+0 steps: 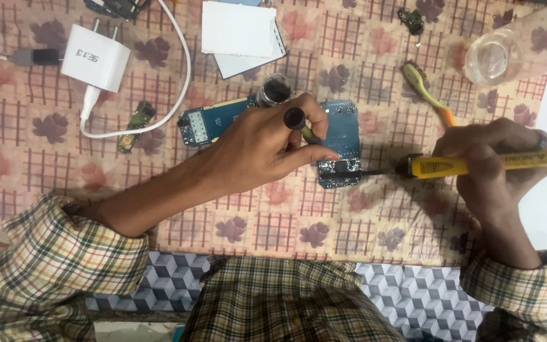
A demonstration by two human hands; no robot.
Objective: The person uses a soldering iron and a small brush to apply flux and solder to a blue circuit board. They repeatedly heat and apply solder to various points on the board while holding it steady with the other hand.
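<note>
A blue circuit board (213, 120) lies on the flowered tablecloth (324, 221). My left hand (261, 149) rests on the board and pinches a thin tool with a round black end (295, 118). My right hand (495, 164) grips a yellow soldering iron (470, 166). Its dark tip (375, 171) points left and meets the board's lower right corner (340, 174), just beside my left thumb.
A white charger plug (95, 57) with its white cable (172, 88) lies at the top left. White cards (238, 30), a small black pot (275, 90), a green-and-orange toothbrush (427, 94), a clear plastic container (508, 47) and small board pieces (135, 123) surround the work.
</note>
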